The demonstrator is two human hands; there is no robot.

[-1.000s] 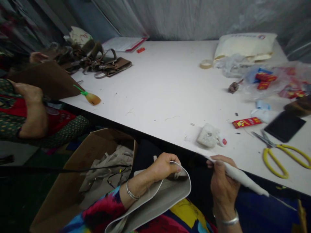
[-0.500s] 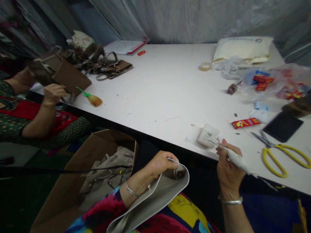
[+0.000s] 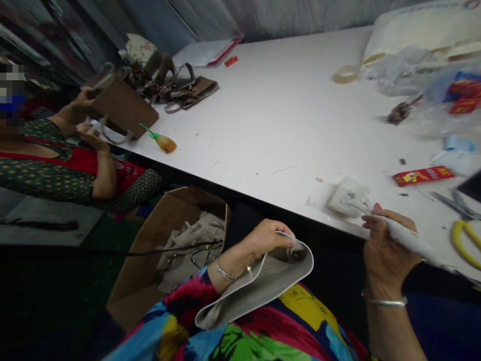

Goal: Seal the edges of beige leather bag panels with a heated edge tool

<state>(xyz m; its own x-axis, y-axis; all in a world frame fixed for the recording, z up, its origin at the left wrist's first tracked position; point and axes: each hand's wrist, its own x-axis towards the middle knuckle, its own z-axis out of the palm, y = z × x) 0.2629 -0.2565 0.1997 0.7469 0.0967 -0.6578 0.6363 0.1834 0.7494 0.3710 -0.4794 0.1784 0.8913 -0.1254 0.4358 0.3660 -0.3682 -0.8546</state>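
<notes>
The white tool, gripped by the right hand, has been brought to the pale lump; left of it, the grey bag is pinched by the left hand, seemingly unworked.

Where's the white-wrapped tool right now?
Head view, lower right: the white-wrapped tool is in the person's right hand, its thin tip at or just over the whitish lump near the white table's front edge.

You're in a bag workshop: brown bags heaped at eleven o'clock on the white worktable, scissors at three, a co-worker holding a boxy bag at nine
</notes>
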